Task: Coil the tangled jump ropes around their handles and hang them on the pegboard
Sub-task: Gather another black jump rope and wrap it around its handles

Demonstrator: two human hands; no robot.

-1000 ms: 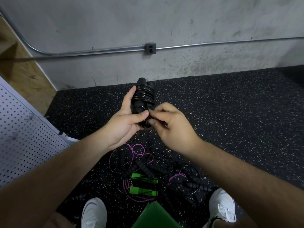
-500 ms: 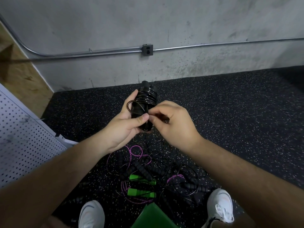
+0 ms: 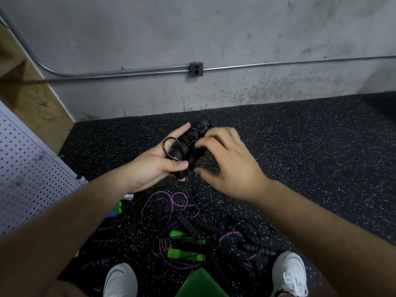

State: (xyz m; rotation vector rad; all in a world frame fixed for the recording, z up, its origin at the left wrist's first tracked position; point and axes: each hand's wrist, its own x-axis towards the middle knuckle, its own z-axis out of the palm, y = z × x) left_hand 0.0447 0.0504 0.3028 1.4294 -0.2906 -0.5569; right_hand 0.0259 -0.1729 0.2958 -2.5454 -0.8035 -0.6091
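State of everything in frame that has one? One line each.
black jump rope: coiled round its handles, one loop sticking out, held above the floor.
left hand: grips the handles.
right hand: fingers curled on the coil, blurred.
rope pile: tangled, on the floor.
green handles: lying in the pile.
pegboard: no rope on the visible part.

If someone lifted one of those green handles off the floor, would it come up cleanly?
Probably not. The green handle lies among loops of thin pink cord and black ribbed handles, so the floppy tangle would likely drag along with it. The handle itself looks rigid and fairly light.
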